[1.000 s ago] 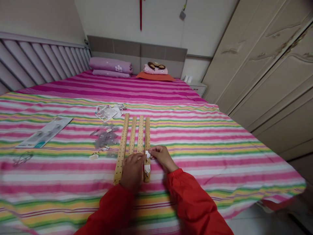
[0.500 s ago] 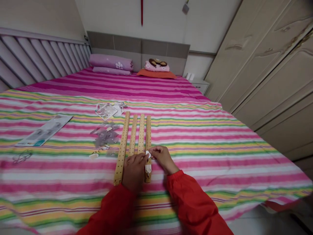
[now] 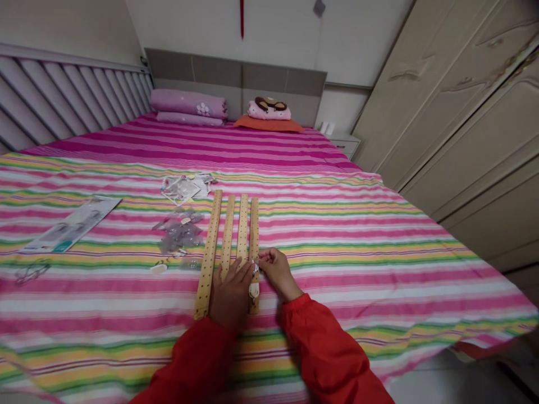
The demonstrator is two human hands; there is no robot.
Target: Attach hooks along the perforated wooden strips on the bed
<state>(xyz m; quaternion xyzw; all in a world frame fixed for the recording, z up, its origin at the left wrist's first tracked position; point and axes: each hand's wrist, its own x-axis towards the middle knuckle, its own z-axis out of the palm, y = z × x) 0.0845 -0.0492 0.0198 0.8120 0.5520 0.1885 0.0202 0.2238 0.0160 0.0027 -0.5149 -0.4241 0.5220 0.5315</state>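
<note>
Several perforated wooden slats (image 3: 229,230) lie side by side on the striped bedspread (image 3: 362,247). My left hand (image 3: 230,294) lies flat on their near ends with its fingers stretched out. My right hand (image 3: 275,272) pinches a small white hook piece (image 3: 254,268) against the rightmost slat (image 3: 254,224). Another white hook (image 3: 253,290) sits on that slat just below. Both arms wear red sleeves.
Left of the slats lie clear plastic bags of small parts (image 3: 179,235), a torn packet (image 3: 183,188), a loose white piece (image 3: 160,268) and a printed card (image 3: 69,224). Pillows (image 3: 189,106) rest at the headboard. A cream wardrobe (image 3: 463,112) stands on the right.
My left hand has gone from pinching at the white piece to lying flat on the slats. My right hand keeps its pinch. The view shifted slightly.
</note>
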